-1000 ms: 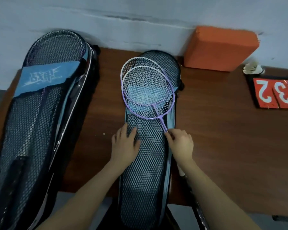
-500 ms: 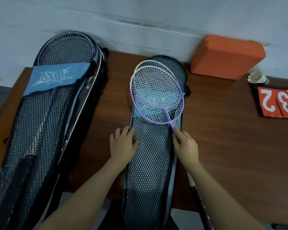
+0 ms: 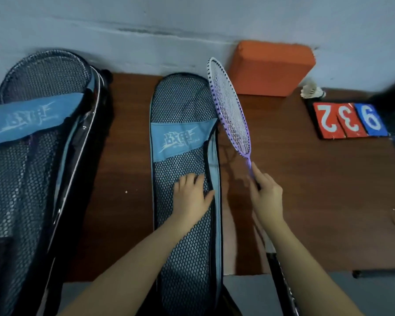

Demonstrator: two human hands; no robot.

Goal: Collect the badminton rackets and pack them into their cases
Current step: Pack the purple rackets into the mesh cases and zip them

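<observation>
1. On the middle case (image 3: 185, 201), the mesh-fronted one lying lengthwise on the brown table (image 3: 306, 201), the left hand (image 3: 192, 197) lies palm down with its fingers spread flat and open, holding nothing; the forearm runs back toward the near table edge.
2. Just right of that case, the right hand (image 3: 266, 197) is closed around the shaft of the purple racket (image 3: 232, 112), index finger stretched along the shaft. The racket head is raised and turned almost edge-on, leaning away from the case toward the wall; there may be a second frame behind it, but I cannot tell.
3. The black grip (image 3: 281, 277) passes under the right forearm, beyond the table edge.
4. Across the case runs a blue band (image 3: 180, 139) with stylised white lettering I cannot read.
5. Left of the middle case lies a larger case (image 3: 32, 179) with a similar blue band.
6. Right of it, well apart, score cards (image 3: 349, 120) show 2, 3 and 9, upside down, beside a shuttlecock (image 3: 311, 91); an orange block (image 3: 271, 67) stands against the wall.
</observation>
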